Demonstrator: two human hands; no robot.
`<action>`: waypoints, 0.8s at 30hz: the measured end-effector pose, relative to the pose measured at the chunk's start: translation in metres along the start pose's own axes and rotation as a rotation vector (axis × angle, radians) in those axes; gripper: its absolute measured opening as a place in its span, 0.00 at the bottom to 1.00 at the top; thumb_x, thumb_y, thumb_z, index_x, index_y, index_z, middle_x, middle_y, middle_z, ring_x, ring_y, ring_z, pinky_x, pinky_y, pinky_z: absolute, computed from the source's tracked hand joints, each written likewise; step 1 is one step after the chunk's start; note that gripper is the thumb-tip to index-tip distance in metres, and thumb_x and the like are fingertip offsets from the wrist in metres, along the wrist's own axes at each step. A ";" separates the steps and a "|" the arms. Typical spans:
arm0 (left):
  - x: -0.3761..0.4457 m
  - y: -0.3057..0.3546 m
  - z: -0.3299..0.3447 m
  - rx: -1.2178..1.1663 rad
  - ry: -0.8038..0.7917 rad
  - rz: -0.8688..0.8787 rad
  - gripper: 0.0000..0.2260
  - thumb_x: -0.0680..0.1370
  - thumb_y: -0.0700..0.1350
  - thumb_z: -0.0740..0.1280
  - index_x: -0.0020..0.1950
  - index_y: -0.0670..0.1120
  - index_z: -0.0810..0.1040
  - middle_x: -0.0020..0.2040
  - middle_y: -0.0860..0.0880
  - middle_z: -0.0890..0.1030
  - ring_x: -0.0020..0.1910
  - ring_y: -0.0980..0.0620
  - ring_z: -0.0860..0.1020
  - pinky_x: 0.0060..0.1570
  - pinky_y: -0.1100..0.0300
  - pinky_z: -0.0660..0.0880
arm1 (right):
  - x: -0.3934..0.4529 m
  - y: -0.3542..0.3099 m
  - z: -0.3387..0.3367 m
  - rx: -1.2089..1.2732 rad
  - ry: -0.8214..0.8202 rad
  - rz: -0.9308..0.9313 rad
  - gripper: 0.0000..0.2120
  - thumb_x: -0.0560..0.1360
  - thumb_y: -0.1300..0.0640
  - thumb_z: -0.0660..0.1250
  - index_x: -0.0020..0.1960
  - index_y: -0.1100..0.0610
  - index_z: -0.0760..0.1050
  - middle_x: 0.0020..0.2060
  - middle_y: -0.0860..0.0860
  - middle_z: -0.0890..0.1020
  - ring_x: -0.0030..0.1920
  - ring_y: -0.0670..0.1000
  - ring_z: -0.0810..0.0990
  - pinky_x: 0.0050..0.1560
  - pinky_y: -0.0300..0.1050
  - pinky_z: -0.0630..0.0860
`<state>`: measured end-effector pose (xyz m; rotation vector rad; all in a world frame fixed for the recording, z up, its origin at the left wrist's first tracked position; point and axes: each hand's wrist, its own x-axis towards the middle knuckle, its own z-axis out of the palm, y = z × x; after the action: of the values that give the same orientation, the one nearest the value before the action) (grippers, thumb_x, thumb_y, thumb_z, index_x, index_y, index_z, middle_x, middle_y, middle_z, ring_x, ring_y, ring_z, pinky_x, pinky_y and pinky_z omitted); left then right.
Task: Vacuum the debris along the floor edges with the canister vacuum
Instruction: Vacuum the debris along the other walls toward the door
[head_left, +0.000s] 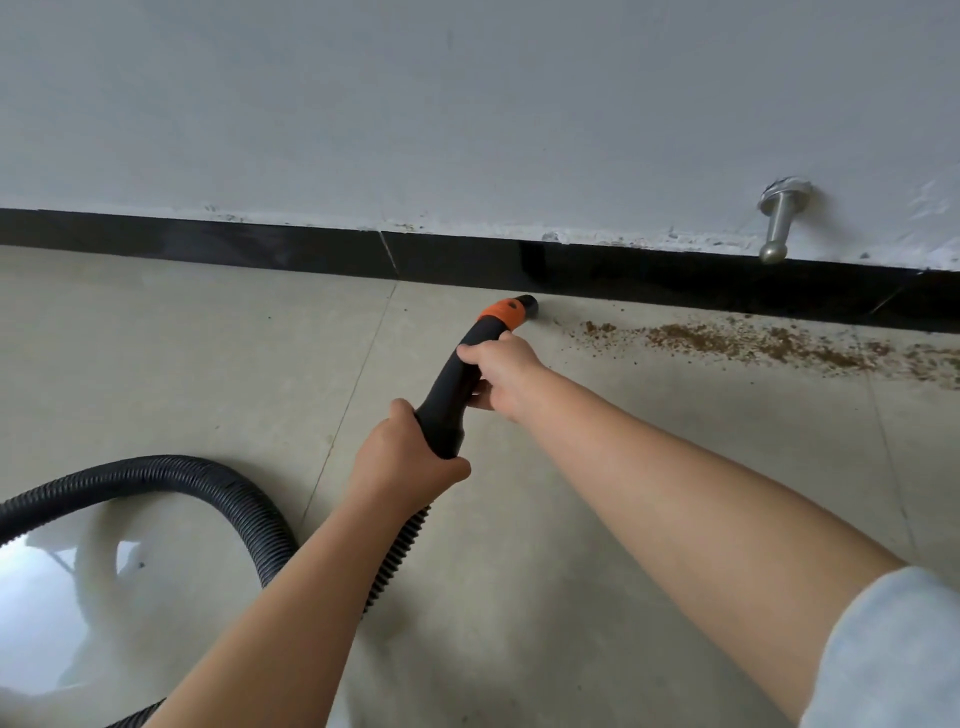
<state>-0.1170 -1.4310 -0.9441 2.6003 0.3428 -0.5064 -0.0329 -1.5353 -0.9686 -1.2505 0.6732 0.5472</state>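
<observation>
A black vacuum nozzle with an orange collar points at the foot of the black skirting board, its tip touching the floor there. My right hand grips the nozzle just behind the orange collar. My left hand grips its lower end, where the ribbed black hose joins. The hose loops away to the left and off the frame's left edge. A trail of brown debris lies along the floor edge, right of the nozzle tip. The canister is out of view.
A grey wall rises above the skirting. A metal door stop sticks out of the wall at the right, above the debris. The floor is pale tiles with a bright reflection at the lower left.
</observation>
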 end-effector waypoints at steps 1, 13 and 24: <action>0.002 0.005 0.002 0.001 -0.009 0.014 0.18 0.68 0.44 0.71 0.49 0.44 0.64 0.37 0.51 0.72 0.34 0.53 0.73 0.28 0.61 0.66 | 0.000 -0.002 -0.006 0.010 0.022 0.000 0.31 0.76 0.64 0.64 0.75 0.55 0.54 0.64 0.59 0.70 0.59 0.61 0.74 0.48 0.54 0.78; 0.004 0.057 0.032 0.048 -0.102 0.149 0.19 0.68 0.47 0.71 0.49 0.44 0.63 0.37 0.52 0.69 0.38 0.49 0.73 0.32 0.60 0.67 | -0.007 -0.011 -0.081 0.153 0.119 -0.041 0.22 0.76 0.66 0.64 0.69 0.60 0.63 0.63 0.60 0.71 0.60 0.63 0.74 0.49 0.56 0.74; -0.004 0.024 0.017 -0.033 0.049 0.083 0.17 0.68 0.45 0.70 0.48 0.44 0.63 0.38 0.51 0.72 0.36 0.51 0.73 0.28 0.61 0.66 | -0.007 -0.008 -0.034 0.066 -0.002 -0.097 0.33 0.76 0.63 0.64 0.76 0.50 0.54 0.67 0.55 0.70 0.60 0.59 0.74 0.49 0.52 0.77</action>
<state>-0.1180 -1.4610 -0.9466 2.5858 0.2558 -0.4052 -0.0380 -1.5700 -0.9638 -1.2136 0.6208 0.4434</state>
